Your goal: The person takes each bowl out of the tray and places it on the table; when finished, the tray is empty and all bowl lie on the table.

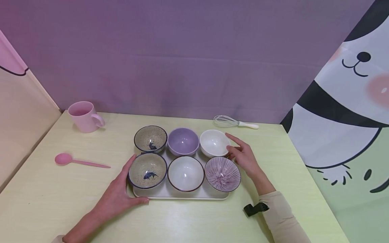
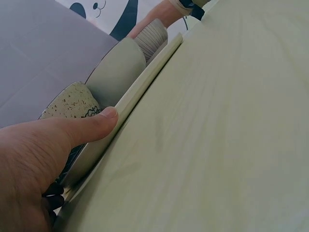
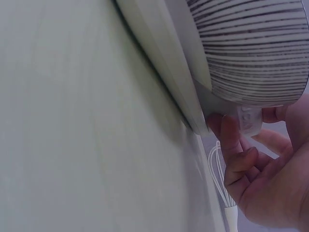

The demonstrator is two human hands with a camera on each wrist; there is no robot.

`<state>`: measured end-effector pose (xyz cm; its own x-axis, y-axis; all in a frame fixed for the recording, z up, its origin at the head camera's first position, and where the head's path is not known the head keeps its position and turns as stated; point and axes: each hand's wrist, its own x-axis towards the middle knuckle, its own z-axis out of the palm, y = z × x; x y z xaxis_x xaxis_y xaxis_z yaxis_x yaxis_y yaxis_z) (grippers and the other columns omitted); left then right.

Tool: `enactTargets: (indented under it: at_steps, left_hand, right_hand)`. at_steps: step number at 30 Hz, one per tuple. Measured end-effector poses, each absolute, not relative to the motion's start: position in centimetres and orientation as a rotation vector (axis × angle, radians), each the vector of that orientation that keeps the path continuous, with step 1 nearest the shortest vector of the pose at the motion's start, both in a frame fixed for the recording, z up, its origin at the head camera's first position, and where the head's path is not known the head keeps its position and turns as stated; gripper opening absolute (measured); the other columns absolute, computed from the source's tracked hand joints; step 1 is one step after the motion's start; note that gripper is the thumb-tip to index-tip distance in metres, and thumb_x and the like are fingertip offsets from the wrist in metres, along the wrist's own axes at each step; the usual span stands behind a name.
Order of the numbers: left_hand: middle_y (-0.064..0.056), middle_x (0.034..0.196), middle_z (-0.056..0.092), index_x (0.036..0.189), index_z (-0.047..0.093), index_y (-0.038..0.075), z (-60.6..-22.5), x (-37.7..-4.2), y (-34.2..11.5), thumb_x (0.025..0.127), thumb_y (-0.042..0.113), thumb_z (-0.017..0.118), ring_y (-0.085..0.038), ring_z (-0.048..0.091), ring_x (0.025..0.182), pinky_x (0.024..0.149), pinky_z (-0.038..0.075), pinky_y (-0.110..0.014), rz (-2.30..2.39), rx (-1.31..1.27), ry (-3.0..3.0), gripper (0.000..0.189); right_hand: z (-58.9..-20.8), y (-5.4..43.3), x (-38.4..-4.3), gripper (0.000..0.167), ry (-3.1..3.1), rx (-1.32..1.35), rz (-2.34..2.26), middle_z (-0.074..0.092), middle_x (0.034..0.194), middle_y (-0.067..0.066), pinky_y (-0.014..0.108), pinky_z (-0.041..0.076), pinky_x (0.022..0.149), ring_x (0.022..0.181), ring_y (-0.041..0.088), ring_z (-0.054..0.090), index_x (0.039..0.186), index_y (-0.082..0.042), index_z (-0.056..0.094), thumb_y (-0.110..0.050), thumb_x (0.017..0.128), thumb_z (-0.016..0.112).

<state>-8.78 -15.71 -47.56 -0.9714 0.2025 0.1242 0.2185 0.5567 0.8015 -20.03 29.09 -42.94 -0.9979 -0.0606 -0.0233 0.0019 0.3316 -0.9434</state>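
Note:
A white tray (image 1: 182,195) bears several bowls in two rows. My left hand (image 1: 117,192) grips the tray's front left corner, thumb along its front rim, next to a speckled bowl with a blue fish (image 1: 148,170). At the back right, my right hand (image 1: 243,156) holds the right side of a plain white bowl (image 1: 214,143) between thumb and fingers. Its lower fingers are curled beside the tray edge in the right wrist view. In front of that stands a purple-striped bowl (image 1: 223,173). A brown-rimmed white bowl (image 1: 186,173), a purple bowl (image 1: 183,141) and another speckled bowl (image 1: 150,139) complete the rows.
A pink mug (image 1: 85,118) stands at the back left, with a pink spoon (image 1: 80,162) lying in front of it. A whisk (image 1: 235,122) lies by the table's back edge. A purple backdrop (image 1: 182,67) rises behind the table.

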Motion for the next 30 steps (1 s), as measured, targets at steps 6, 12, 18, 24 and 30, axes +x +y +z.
enactTargets:
  at_steps: [6, 12, 18, 24, 30]
  left_hand:
    - [-0.023, 0.175, 0.039, 0.180, 0.013, 0.027, -47.8, -8.7, -15.8, 0.069, 0.045, 0.107, -0.050, 0.041, 0.158, 0.124, 0.036, -0.074, -1.437, -0.372, -2.750, 0.147]
    - [-0.023, 0.175, 0.039, 0.180, 0.013, 0.027, -47.9, -8.7, -15.7, 0.069, 0.044, 0.107, -0.050, 0.042, 0.158, 0.124, 0.037, -0.073, -1.433, -0.379, -2.742, 0.147]
    - [-0.024, 0.175, 0.039, 0.180, 0.012, 0.028, -47.8, -8.7, -15.7, 0.069, 0.047, 0.106, -0.050, 0.042, 0.157, 0.123, 0.038, -0.074, -1.424, -0.378, -2.751, 0.146]
    - [-0.024, 0.174, 0.040, 0.180, 0.012, 0.028, -47.4, -8.6, -15.8, 0.069, 0.046, 0.107, -0.051, 0.041, 0.157, 0.123, 0.036, -0.075, -1.431, -0.359, -2.759, 0.147]
    - [-0.024, 0.176, 0.038, 0.180, 0.013, 0.027, -47.5, -8.7, -15.7, 0.069, 0.047, 0.107, -0.051, 0.039, 0.159, 0.125, 0.035, -0.074, -1.472, -0.373, -2.745, 0.147]
  right_hand:
    - [-43.0, 28.8, -20.0, 0.057, 2.526, 0.007, -1.826, 0.077, 0.081, 0.005, 0.018, 0.043, 0.051, 0.064, 0.008, 0.067, 0.164, -0.008, 0.054, -0.004, 0.108, 0.062]
    - [-42.9, 28.8, -20.1, 0.058, 2.526, 0.061, -1.879, 0.074, 0.070, 0.002, 0.019, 0.042, 0.050, 0.059, 0.008, 0.068, 0.163, -0.007, 0.056, -0.002, 0.106, 0.059]
    - [-42.5, 29.3, -20.1, 0.058, 2.528, 0.076, -1.931, 0.073, 0.066, 0.000, 0.018, 0.043, 0.050, 0.058, 0.009, 0.069, 0.162, -0.008, 0.057, -0.001, 0.105, 0.058]
    - [-41.9, 30.3, -19.9, 0.055, 2.501, 0.093, -1.986, 0.074, 0.066, -0.003, 0.018, 0.044, 0.051, 0.058, 0.007, 0.068, 0.163, -0.007, 0.056, -0.001, 0.108, 0.056]
    - [-41.2, 32.1, -19.7, 0.055, 2.503, 0.201, -2.026, 0.074, 0.066, -0.005, 0.016, 0.044, 0.051, 0.057, 0.005, 0.068, 0.165, -0.005, 0.052, -0.003, 0.109, 0.055]
